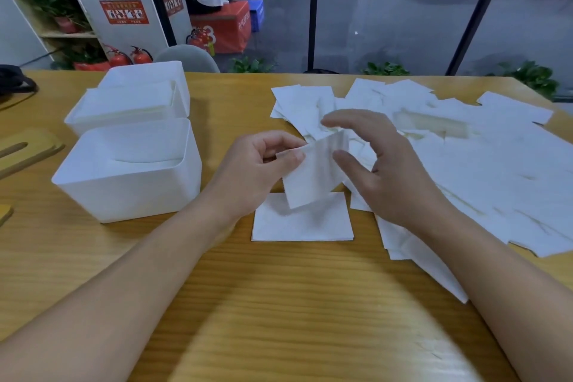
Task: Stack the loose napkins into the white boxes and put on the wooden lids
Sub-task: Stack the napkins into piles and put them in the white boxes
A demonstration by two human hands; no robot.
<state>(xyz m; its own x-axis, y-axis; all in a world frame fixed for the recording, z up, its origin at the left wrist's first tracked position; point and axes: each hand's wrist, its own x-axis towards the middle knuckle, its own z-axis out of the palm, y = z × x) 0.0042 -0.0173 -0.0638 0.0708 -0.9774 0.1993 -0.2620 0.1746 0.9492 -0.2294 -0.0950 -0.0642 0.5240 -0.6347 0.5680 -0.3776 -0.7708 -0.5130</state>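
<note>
Pinching 1 napkin (pixel 313 170), left hand (pixel 263 170) nears 2 white boxes (pixel 130 177).

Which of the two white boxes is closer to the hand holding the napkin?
The front box, nearest the camera. It sits just left of the left hand, which pinches the napkin. The other box stands behind it, farther up the table.

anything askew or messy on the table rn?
Yes. The loose napkins sprawl at mixed angles over the right of the table, some overlapping; only the small stack in front lies square. The left hand pinches one napkin, tilted. Both white boxes stand lidless, a wooden lid beside them.
</note>
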